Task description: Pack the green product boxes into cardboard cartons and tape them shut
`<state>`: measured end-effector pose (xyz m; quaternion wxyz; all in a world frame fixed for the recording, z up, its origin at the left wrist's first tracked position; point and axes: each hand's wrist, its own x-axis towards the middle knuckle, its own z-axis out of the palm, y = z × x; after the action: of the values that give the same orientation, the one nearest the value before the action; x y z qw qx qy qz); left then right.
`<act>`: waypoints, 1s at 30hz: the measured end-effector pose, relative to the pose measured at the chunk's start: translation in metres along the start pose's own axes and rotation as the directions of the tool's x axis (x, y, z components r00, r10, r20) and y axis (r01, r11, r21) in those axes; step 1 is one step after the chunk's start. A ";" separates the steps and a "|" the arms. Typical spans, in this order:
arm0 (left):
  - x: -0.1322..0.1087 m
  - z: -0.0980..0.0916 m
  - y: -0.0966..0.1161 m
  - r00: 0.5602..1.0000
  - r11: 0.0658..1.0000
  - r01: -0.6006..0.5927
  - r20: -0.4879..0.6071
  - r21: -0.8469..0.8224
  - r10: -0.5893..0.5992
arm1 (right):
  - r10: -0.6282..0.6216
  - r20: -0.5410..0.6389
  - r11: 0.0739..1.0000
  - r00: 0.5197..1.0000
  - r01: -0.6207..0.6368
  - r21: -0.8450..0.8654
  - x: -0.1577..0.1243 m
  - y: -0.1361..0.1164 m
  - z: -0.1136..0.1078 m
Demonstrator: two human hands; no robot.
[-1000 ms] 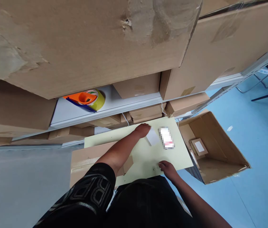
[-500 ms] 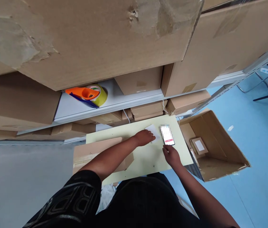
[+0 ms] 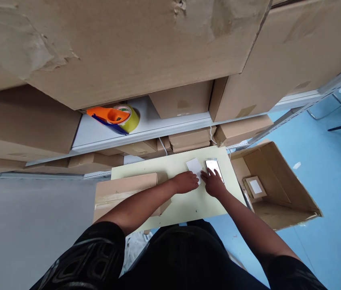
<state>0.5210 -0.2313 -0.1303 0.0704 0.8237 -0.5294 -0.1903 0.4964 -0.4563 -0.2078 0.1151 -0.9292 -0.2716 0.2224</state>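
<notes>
My left hand (image 3: 186, 181) rests on the pale green table (image 3: 185, 201), its fingertips on the near edge of a small white card (image 3: 193, 165). My right hand (image 3: 213, 183) lies just right of it, fingers spread over the lower end of a phone (image 3: 212, 165) that lies flat on the table. Both hands sit side by side, almost touching. A flat cardboard box (image 3: 125, 193) lies on the table under my left forearm.
An open cardboard box (image 3: 279, 193) holding a small labelled parcel (image 3: 255, 186) stands on the blue floor at the right. A tape dispenser (image 3: 117, 118) sits on the metal shelf (image 3: 146, 129) behind the table. Large cartons (image 3: 112, 48) fill the shelves above.
My right hand has moved from the table's near edge up to the phone and now lies on it. My left hand has pulled back slightly along the white card.
</notes>
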 end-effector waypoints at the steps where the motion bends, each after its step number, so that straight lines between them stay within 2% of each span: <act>1: -0.001 0.001 0.002 1.000 1.000 -0.013 0.006 -0.005 0.013 | 0.005 0.002 1.000 1.000 -0.005 0.002 0.001 0.001 0.000; 6: -0.009 0.001 0.015 0.989 0.989 -0.143 -0.024 0.029 0.144 | -0.009 -0.018 1.000 1.000 0.009 -0.002 0.006 0.001 0.000; 9: -0.017 0.002 0.021 0.982 0.984 -0.177 -0.065 0.026 0.179 | -0.035 -0.023 0.999 0.999 0.035 -0.008 0.007 0.000 0.002; 12: -0.024 0.003 0.030 0.977 0.978 -0.207 -0.045 0.026 0.208 | -0.047 -0.045 0.999 0.998 0.046 -0.018 0.005 0.000 0.005; 15: -0.032 -0.003 0.048 0.976 0.974 -0.218 -0.038 -0.058 0.216 | -0.071 -0.056 0.997 0.996 0.069 -0.024 0.003 0.002 0.009; 17: -0.039 -0.015 0.062 0.978 0.964 -0.205 -0.076 -0.167 0.195 | -0.091 -0.056 0.996 0.994 0.089 -0.026 0.001 0.003 0.011; 20: -0.053 -0.036 0.082 0.985 0.938 -0.101 -0.166 -0.331 0.048 | -0.079 -0.106 0.997 0.991 0.077 -0.019 -0.003 0.003 0.012; 23: -0.069 -0.047 0.093 0.954 0.891 0.067 -0.232 -0.448 -0.188 | 0.084 -0.235 0.996 0.968 -0.082 0.017 -0.006 0.006 0.005; 25: -0.079 -0.044 0.097 0.914 0.849 0.150 -0.257 -0.507 -0.315 | 0.224 -0.312 0.974 0.923 -0.222 0.042 -0.004 0.013 -0.004; 27: -0.089 -0.036 0.102 0.875 0.802 0.205 -0.261 -0.562 -0.407 | 0.298 -0.336 0.952 0.893 -0.303 0.039 0.001 0.022 -0.014; 30: -0.100 -0.025 0.110 0.834 0.736 0.248 -0.248 -0.629 -0.493 | 0.299 -0.290 0.950 0.909 -0.311 0.006 0.008 0.032 -0.027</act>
<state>0.4006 -0.1904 -0.0487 0.3806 0.8745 -0.2419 -0.1785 0.5298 -0.4803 -0.1977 0.0983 -0.9848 -0.1079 0.0947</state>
